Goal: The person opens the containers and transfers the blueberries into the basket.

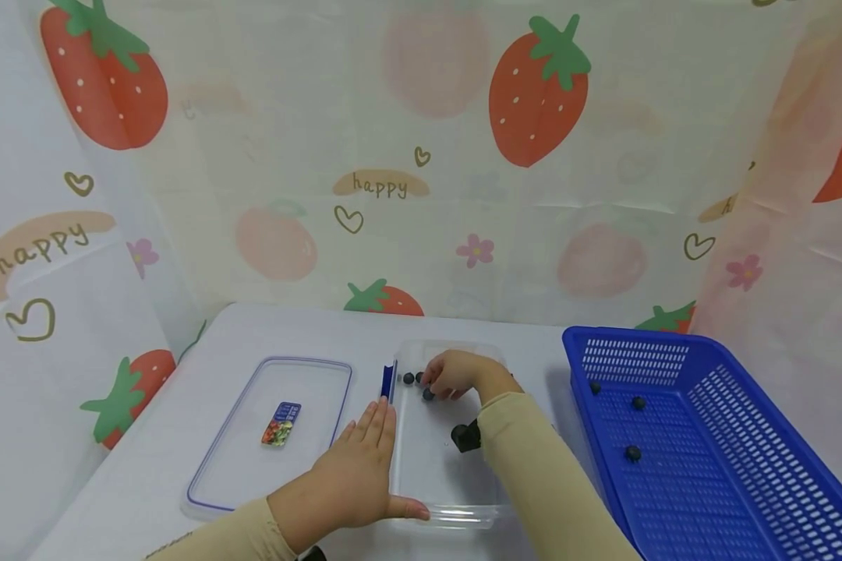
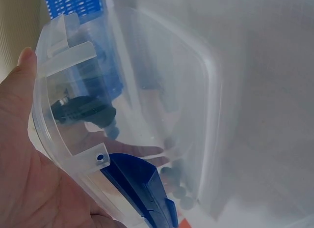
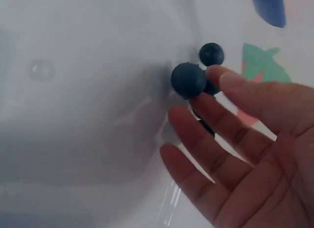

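A clear plastic container point(image 1: 456, 499) with a blue side latch point(image 2: 140, 186) lies on the white table. My left hand point(image 1: 354, 471) rests against its left side with the fingers straight, the thumb stretched over the near rim. Inside the far part of the container, my right hand point(image 1: 456, 375) pinches a dark blueberry point(image 3: 188, 80) between thumb and index fingertips. The other fingers are loosely bent. Beside it lies another blueberry point(image 3: 211, 54), and more are partly hidden behind the fingers. Through the clear wall, several blueberries show blurred in the left wrist view.
To the right stands a blue perforated basket point(image 1: 716, 483) holding a few blueberries point(image 1: 633, 453). A clear lid point(image 1: 231, 467) with a blue seal and a coloured label point(image 1: 281, 425) lies to the left. A strawberry-patterned curtain point(image 1: 393, 257) hangs behind the table.
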### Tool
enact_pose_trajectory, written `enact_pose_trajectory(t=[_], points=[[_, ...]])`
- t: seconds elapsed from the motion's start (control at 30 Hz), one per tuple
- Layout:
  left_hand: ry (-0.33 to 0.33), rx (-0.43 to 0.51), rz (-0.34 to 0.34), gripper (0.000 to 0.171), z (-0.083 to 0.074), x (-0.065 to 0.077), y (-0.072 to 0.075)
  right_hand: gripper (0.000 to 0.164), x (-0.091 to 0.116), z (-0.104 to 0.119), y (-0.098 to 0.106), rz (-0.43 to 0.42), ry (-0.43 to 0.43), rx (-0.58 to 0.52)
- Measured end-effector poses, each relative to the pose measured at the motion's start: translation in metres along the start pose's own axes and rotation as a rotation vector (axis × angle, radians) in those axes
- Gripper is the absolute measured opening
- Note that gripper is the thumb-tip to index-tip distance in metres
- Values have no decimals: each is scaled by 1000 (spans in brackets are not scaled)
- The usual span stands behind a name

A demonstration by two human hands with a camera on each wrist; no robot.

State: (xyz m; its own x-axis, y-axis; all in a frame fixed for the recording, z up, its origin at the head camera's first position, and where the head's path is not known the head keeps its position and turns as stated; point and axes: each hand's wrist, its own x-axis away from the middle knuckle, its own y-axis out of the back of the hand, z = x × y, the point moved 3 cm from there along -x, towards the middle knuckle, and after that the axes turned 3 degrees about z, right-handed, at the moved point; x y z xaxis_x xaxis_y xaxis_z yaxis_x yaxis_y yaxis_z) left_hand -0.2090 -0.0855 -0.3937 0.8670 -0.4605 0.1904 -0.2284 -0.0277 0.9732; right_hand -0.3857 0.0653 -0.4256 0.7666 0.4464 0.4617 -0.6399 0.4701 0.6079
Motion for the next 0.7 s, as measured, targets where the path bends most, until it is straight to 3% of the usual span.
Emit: enact_pose_trajectory(t=[0.4,0.7], points=[[4,-11,-4,127,0,0,-1,15,2,2,-10,70,-42,-11],[7,3,-9,127,-1,0,-1,8,5,6,-5,106,65,-59]])
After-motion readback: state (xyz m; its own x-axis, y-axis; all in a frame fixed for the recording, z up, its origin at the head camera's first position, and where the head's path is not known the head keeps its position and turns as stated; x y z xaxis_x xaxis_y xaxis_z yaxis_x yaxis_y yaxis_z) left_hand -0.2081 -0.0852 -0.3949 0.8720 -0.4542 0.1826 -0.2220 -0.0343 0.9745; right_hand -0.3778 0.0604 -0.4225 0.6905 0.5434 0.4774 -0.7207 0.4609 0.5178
